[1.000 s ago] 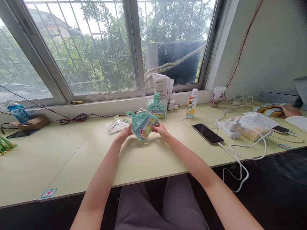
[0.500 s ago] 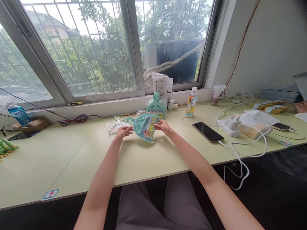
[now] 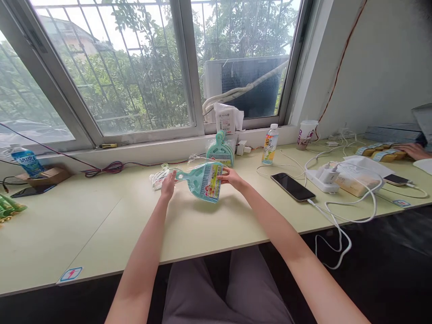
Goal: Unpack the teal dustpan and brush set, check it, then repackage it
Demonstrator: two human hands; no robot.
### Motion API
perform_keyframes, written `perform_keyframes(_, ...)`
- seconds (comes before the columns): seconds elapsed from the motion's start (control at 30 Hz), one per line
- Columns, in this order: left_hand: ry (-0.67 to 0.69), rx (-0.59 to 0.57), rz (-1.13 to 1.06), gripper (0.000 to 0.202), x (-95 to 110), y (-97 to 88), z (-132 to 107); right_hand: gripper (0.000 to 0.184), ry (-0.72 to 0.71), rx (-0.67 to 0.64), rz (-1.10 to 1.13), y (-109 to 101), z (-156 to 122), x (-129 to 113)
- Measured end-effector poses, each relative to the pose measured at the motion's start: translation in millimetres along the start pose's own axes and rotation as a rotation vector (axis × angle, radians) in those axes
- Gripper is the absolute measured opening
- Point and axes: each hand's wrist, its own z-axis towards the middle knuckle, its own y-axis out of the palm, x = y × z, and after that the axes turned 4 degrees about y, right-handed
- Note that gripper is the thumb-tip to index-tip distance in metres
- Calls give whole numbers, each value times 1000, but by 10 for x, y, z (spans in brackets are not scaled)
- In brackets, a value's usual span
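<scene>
Gripping a teal plastic dustpan [image 3: 202,182] in glossy film, the right hand [image 3: 231,177] closes its fingers on the rim, while the left hand [image 3: 168,186] spreads open fingers just beside the handle [image 3: 182,175].

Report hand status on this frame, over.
Right grip on wrapped teal dustpan. Left hand open beside it. Bagged white item by left hand; second dustpan behind.

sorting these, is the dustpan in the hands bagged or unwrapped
Bagged, it seems: clear plastic wisps rise above the dustpan, which the right hand holds with its label card.
</scene>
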Motion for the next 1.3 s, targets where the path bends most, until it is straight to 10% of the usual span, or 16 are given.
perform_keyframes(0.23, 106, -218, -70, 49, 70, -2, -43, 53, 53, -125, -112, 77, -47, -19)
perform_keyframes(0.73, -38, 20, -79, 40, 31, -113, 11, 44, -5, -25, -53, -7, -50, -119)
perform_keyframes(1.07, -169, -617, -170, 69, 121, -200, -154, 41, -81, 173, 61, -39, 48, -39)
perform_keyframes(1.3, -213, 15, -111, 50, -234, -432, 89, 32, -109, 350, 175, -281, 121, -40)
